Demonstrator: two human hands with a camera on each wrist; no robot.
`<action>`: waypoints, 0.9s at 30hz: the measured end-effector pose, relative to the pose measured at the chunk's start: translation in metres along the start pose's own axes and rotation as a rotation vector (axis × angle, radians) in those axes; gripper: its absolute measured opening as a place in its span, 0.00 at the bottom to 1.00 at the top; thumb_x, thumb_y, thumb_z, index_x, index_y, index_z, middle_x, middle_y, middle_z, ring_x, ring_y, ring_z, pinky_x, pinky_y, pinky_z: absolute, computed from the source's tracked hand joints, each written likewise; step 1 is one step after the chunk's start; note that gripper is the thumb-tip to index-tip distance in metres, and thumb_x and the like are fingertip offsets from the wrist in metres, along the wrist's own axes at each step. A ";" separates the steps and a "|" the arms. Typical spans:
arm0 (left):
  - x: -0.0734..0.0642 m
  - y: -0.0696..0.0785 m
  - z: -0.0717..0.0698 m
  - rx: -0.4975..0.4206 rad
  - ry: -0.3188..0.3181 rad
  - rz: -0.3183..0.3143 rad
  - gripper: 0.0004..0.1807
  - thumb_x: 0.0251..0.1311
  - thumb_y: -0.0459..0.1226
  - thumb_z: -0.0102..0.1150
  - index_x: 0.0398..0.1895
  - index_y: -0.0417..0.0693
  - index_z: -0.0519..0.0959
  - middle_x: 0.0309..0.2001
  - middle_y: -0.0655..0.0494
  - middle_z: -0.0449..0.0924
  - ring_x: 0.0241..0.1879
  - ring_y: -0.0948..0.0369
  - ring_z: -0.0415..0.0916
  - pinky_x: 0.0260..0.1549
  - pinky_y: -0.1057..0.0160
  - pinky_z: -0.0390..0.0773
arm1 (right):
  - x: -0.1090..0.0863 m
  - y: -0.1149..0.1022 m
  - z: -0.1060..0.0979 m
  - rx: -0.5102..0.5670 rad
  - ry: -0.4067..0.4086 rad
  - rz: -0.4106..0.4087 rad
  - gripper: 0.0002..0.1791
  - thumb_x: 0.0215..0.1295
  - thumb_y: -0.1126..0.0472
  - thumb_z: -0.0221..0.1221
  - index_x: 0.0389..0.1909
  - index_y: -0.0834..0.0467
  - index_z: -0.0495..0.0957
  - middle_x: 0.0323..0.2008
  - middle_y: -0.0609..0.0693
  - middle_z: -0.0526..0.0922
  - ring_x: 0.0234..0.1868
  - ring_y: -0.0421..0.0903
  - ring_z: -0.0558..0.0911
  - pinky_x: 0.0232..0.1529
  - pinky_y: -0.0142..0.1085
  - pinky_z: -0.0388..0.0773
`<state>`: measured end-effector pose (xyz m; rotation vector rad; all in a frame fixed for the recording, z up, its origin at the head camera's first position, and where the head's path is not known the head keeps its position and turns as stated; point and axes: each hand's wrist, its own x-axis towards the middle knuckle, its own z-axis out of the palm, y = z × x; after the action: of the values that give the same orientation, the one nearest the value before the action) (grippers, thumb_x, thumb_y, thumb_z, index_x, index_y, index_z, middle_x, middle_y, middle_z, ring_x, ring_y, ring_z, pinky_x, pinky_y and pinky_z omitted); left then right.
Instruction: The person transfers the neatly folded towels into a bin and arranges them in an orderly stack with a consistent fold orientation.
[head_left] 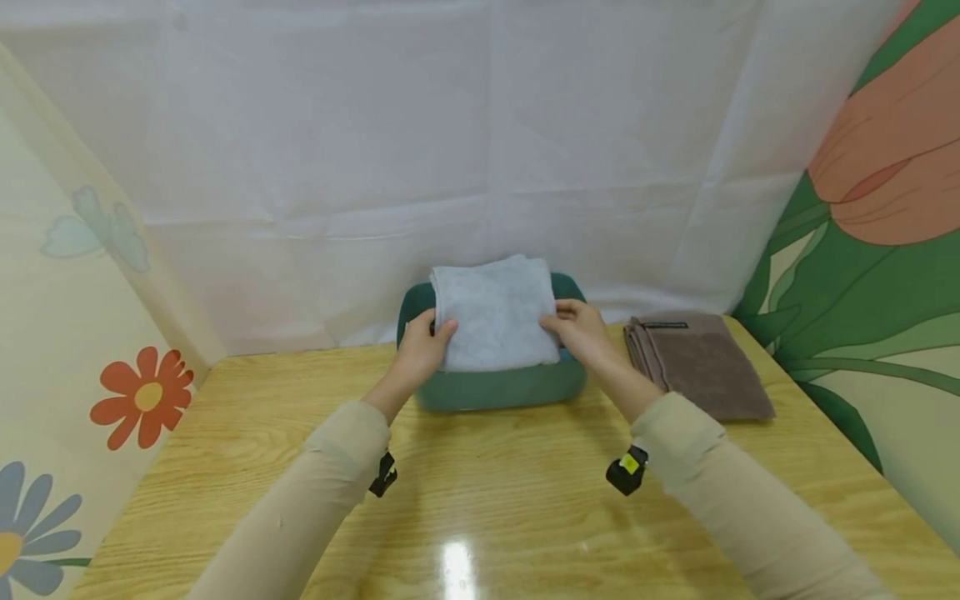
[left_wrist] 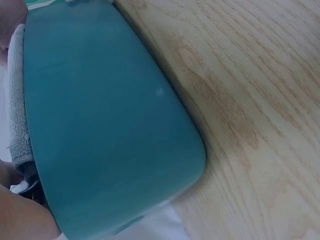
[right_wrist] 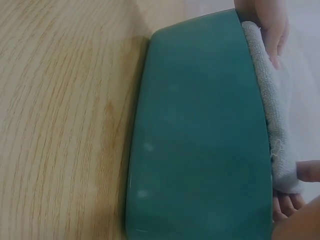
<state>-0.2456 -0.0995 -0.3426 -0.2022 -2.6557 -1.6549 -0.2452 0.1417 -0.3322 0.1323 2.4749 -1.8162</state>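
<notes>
A green bin (head_left: 501, 390) is carried by the bench (head_left: 487, 467). At its mouth, a folded pale towel (head_left: 495, 317) is pinched along opposite edges by the left hand (head_left: 422, 348) and right hand (head_left: 583, 329). Right of the bin, a brown towel (head_left: 705, 367) is laid; behind the bin, a white sheet (head_left: 450, 150).

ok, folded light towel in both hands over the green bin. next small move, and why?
Probably lower the folded light towel slightly, keeping it level, into the green bin. The left hand and right hand grip its opposite sides, it covers much of the opening, and both wrist views show it projecting above the rim.
</notes>
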 end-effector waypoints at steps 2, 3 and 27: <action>0.000 -0.001 0.000 0.009 -0.003 -0.008 0.22 0.76 0.40 0.48 0.65 0.33 0.69 0.55 0.37 0.78 0.51 0.47 0.78 0.48 0.50 0.79 | -0.001 0.001 0.000 -0.002 -0.002 -0.006 0.30 0.73 0.61 0.55 0.71 0.67 0.61 0.65 0.64 0.70 0.63 0.58 0.72 0.59 0.47 0.72; 0.000 -0.002 0.000 0.016 -0.005 -0.010 0.22 0.76 0.40 0.48 0.65 0.33 0.69 0.55 0.37 0.77 0.51 0.47 0.78 0.49 0.50 0.78 | -0.001 0.001 0.001 -0.006 -0.004 -0.009 0.30 0.74 0.61 0.55 0.71 0.67 0.61 0.65 0.64 0.70 0.63 0.58 0.72 0.59 0.47 0.72; -0.001 -0.005 0.005 0.123 0.021 -0.007 0.21 0.76 0.41 0.49 0.62 0.35 0.71 0.56 0.41 0.77 0.52 0.51 0.75 0.51 0.51 0.76 | 0.000 0.009 0.012 -0.146 0.125 -0.179 0.24 0.71 0.64 0.57 0.63 0.72 0.69 0.58 0.68 0.76 0.59 0.61 0.76 0.61 0.48 0.72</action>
<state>-0.2443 -0.0973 -0.3492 -0.1726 -2.7341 -1.4798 -0.2444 0.1329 -0.3446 0.0159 2.7781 -1.7299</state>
